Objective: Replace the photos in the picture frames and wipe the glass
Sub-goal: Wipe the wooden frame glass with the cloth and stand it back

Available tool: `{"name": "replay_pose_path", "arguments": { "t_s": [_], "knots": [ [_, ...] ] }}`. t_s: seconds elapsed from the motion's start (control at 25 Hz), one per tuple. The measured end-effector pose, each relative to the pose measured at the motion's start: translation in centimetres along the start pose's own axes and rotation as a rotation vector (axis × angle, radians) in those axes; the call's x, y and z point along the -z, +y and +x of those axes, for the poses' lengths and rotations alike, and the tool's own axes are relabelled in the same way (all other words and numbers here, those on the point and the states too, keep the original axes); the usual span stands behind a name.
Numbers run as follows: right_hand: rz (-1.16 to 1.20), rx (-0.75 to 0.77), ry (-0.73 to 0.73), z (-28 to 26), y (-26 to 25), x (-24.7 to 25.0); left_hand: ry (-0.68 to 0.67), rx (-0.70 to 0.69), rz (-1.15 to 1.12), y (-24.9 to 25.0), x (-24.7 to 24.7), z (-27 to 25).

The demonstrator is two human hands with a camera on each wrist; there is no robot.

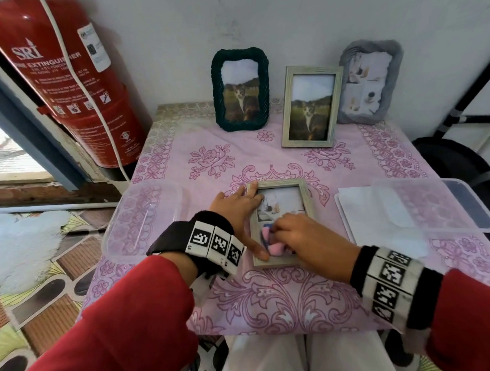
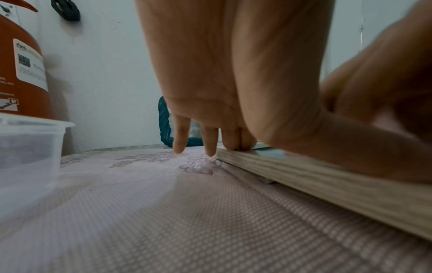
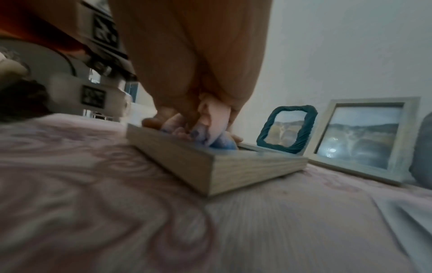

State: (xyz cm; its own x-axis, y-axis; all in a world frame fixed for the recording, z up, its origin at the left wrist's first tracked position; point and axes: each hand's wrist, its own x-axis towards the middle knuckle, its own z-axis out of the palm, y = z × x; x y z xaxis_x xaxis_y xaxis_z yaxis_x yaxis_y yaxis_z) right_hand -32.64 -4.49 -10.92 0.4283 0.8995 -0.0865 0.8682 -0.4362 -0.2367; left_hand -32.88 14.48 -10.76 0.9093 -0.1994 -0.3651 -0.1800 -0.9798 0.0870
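A light wooden picture frame [image 1: 307, 193] [image 2: 327, 182] [image 3: 245, 166] lies flat, glass up, in the middle of the table. My left hand [image 1: 236, 206] [image 2: 210, 92] spreads straight fingers over its left side, index on the top left corner, thumb on the lower left rail. My right hand [image 1: 301, 236] [image 3: 194, 73] grips a bunched pink and blue cloth [image 1: 270, 239] [image 3: 215, 136] and presses it on the lower part of the glass. The cloth and hand hide the lower half of the photo.
Three frames stand against the back wall: dark green woven [image 1: 241, 89] [image 3: 287, 128], light wooden [image 1: 311, 106] [image 3: 364, 136], grey woven [image 1: 371, 81]. Clear plastic tubs sit at the left [image 1: 142, 220] [image 2: 28, 158] and right [image 1: 417, 206] edges. A red fire extinguisher [image 1: 65, 78] hangs left.
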Motion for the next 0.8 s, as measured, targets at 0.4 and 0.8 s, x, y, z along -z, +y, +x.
{"name": "replay_pose_path", "arguments": {
  "t_s": [0.4,0.8],
  "knots": [
    [-0.135,-0.186,0.004,3.4,3.9,2.0,-0.01,0.005,-0.066,0.0,-0.1,0.1],
    [-0.081,0.013,0.005,-1.5,1.0,0.2,-0.019,-0.001,-0.048,0.2,0.2,-0.2]
  ]
}}
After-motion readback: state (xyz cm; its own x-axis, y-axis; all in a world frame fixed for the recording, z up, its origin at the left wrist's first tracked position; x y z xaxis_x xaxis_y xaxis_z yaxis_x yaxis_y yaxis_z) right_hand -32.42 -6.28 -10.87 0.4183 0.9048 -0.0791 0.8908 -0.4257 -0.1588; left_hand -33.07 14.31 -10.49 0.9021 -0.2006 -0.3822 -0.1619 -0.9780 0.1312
